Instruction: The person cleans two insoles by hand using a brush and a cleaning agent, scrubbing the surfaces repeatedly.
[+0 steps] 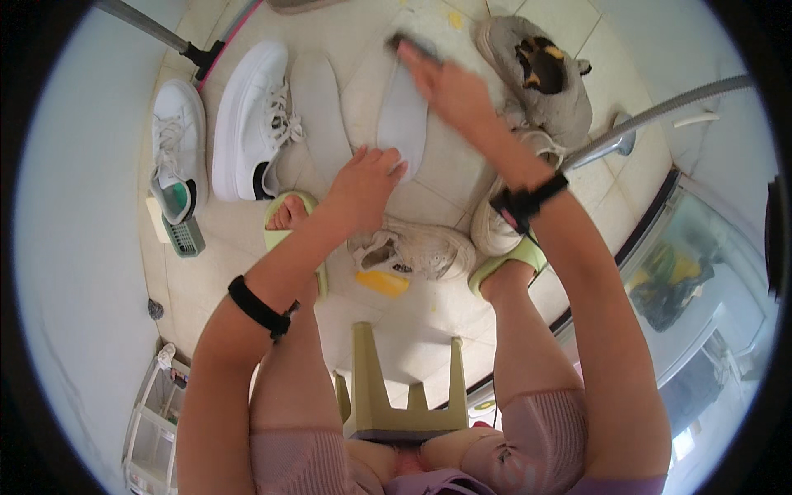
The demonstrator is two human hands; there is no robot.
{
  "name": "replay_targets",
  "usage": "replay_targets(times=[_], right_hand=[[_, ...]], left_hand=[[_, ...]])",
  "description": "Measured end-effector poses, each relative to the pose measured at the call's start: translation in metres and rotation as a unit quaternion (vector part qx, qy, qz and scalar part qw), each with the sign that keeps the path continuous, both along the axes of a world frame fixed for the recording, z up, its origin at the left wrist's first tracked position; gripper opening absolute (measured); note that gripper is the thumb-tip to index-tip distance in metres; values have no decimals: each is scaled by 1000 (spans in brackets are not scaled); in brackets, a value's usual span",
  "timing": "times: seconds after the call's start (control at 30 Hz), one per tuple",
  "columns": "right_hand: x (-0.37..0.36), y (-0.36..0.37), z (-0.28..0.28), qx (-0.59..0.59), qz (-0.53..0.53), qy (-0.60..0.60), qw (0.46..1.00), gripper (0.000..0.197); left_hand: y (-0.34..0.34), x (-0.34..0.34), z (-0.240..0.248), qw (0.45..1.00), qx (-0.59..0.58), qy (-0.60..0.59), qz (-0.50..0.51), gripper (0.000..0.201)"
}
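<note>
My right hand is closed round a dark brush, blurred at its tip. It holds the brush at the far end of a pale grey insole lying on the tiles. At the insole's near end my left hand bends its fingers over the edge and grips it; the thumb is mostly hidden. A second matching insole lies just to the left, untouched. Below my left hand, a dirty off-white shoe lies on its side. Another off-white shoe is partly hidden behind my right forearm.
Two white sneakers stand at left near a green plastic basket. A grey shoe is at far right, near a grey hose. A yellow piece lies between my slippered feet. A green stool stands below me.
</note>
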State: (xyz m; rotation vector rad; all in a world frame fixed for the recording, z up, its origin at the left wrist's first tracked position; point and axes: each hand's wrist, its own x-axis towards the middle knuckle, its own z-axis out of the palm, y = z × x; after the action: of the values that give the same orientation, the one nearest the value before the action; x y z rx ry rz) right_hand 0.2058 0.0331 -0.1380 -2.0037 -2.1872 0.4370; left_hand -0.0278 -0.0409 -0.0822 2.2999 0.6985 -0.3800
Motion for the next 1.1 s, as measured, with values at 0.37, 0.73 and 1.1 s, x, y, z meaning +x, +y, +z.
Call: replay_targets(times=[0.37, 0.73, 1.1], right_hand=[[-8, -2, 2, -46, -3, -15, 999, 50], [-2, -11, 0, -61, -8, 5, 998, 45], [1, -21, -11, 26, -84, 82, 993, 45]], left_hand=[[-4, 0, -1, 999, 0, 40, -10, 82], [-18, 5, 0, 1000, 16, -6, -4, 78], [-24, 8, -2, 1000, 21, 18, 4, 77]])
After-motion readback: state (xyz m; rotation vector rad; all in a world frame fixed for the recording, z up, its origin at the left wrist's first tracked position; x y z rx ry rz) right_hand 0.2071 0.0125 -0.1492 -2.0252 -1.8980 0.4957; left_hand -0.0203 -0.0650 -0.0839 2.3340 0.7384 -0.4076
